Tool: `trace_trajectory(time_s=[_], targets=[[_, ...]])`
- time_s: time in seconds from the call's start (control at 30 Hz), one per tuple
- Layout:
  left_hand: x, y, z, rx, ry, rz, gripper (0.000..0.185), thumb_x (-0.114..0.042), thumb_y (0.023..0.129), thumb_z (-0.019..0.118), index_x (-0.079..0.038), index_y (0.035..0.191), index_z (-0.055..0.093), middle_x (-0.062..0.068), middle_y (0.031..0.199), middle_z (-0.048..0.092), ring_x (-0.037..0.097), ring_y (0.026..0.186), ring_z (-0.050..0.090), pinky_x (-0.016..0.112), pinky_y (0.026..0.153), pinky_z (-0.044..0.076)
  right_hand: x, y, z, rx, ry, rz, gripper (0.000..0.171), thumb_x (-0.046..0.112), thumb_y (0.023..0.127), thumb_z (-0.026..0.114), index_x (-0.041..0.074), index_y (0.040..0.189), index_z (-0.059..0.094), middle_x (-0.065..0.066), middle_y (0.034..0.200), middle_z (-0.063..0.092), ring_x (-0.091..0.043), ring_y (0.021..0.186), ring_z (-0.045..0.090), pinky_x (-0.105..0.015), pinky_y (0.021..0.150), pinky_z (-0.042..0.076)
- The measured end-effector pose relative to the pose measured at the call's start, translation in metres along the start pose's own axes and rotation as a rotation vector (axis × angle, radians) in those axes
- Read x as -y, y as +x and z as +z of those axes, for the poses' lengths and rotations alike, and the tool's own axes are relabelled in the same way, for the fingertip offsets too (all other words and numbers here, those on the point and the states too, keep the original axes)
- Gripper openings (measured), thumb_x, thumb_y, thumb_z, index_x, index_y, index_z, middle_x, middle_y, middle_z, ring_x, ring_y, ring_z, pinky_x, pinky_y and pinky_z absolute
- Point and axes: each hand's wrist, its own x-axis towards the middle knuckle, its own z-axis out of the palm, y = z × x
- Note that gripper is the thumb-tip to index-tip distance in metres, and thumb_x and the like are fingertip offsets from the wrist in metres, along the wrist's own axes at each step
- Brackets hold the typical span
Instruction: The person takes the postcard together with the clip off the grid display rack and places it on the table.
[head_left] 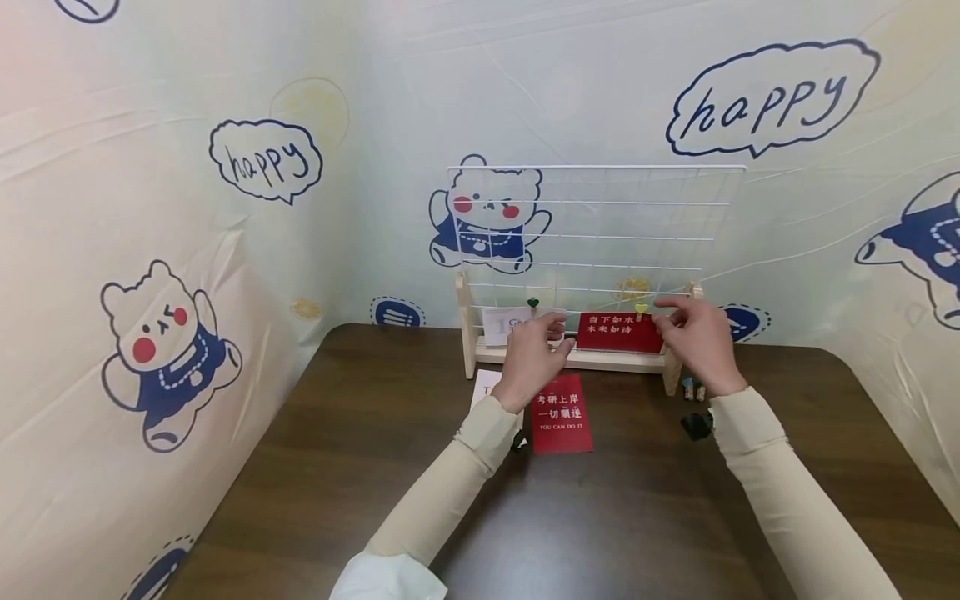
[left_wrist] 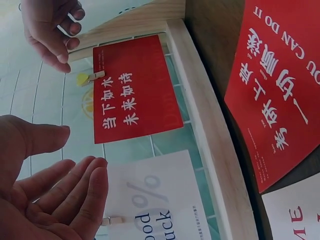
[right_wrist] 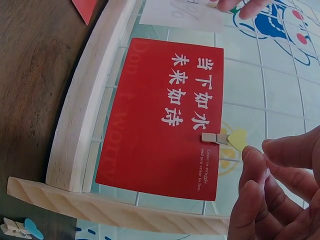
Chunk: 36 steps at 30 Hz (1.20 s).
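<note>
Red card (head_left: pixel 619 332) clipped to white wire grid (head_left: pixel 600 233) by small wooden clip with yellow heart (head_left: pixel 641 310), at centre of the head view, above the wooden base rail (head_left: pixel 600 358). Left hand (head_left: pixel 534 354) just left of the card, fingers relaxed and spread, grasping nothing. Right hand (head_left: pixel 693 333) at the card's right edge, fingertips (right_wrist: pixel 252 160) loosely curled just beside the clip, holding nothing. White card (head_left: pixel 510 323) on the grid, partly behind left hand. Second red card (head_left: pixel 561 412) flat on dark worktop (head_left: pixel 375 467), below centre of frame, between the forearms.
</note>
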Motion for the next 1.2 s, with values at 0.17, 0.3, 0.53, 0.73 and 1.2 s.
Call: trace_trajectory(time_s=[0.17, 0.3, 0.53, 0.73, 1.2], targets=[[-0.002, 0.005, 0.004, -0.006, 0.002, 0.010, 0.036, -0.015, 0.094, 0.076, -0.004, 0.128, 0.072, 0.013, 0.112, 0.080, 0.022, 0.101, 0.079, 0.036, 0.090, 0.062, 0.001, 0.003, 0.002, -0.003, -0.002, -0.001, 0.028, 0.012, 0.098, 0.066, -0.001, 0.122, 0.074, -0.022, 0.081, 0.073, -0.026, 0.064, 0.057, -0.028, 0.046, 0.042], [-0.003, 0.007, 0.006, 0.011, -0.008, -0.008, 0.038, -0.015, 0.095, 0.075, -0.004, 0.130, 0.071, 0.013, 0.114, 0.080, 0.022, 0.104, 0.078, 0.035, 0.091, 0.062, 0.001, 0.004, 0.003, 0.009, 0.001, 0.017, 0.030, 0.011, 0.098, 0.065, 0.000, 0.125, 0.073, -0.024, 0.084, 0.073, -0.027, 0.065, 0.058, -0.028, 0.047, 0.043], [-0.003, 0.011, 0.011, 0.030, -0.021, -0.007, 0.040, -0.016, 0.095, 0.075, -0.004, 0.132, 0.070, 0.014, 0.116, 0.079, 0.022, 0.105, 0.077, 0.037, 0.092, 0.062, 0.001, 0.007, 0.007, 0.023, -0.001, 0.023, 0.031, 0.011, 0.099, 0.064, 0.000, 0.126, 0.073, -0.023, 0.085, 0.074, -0.027, 0.064, 0.057, -0.029, 0.048, 0.044], [-0.004, 0.015, 0.017, 0.040, -0.009, -0.010, 0.041, -0.017, 0.095, 0.076, -0.006, 0.133, 0.069, 0.012, 0.115, 0.079, 0.022, 0.104, 0.077, 0.037, 0.091, 0.062, 0.001, 0.009, 0.009, 0.029, -0.018, 0.024, 0.033, 0.012, 0.098, 0.065, 0.001, 0.129, 0.071, -0.024, 0.083, 0.073, -0.027, 0.061, 0.056, -0.031, 0.047, 0.043], [-0.007, 0.021, 0.026, 0.046, 0.046, -0.034, 0.044, -0.019, 0.095, 0.077, -0.009, 0.136, 0.067, 0.011, 0.115, 0.078, 0.023, 0.107, 0.074, 0.039, 0.094, 0.060, -0.004, 0.016, 0.016, 0.054, -0.047, -0.014, 0.034, 0.012, 0.099, 0.064, 0.001, 0.130, 0.071, -0.019, 0.077, 0.071, -0.025, 0.059, 0.054, -0.031, 0.047, 0.040]])
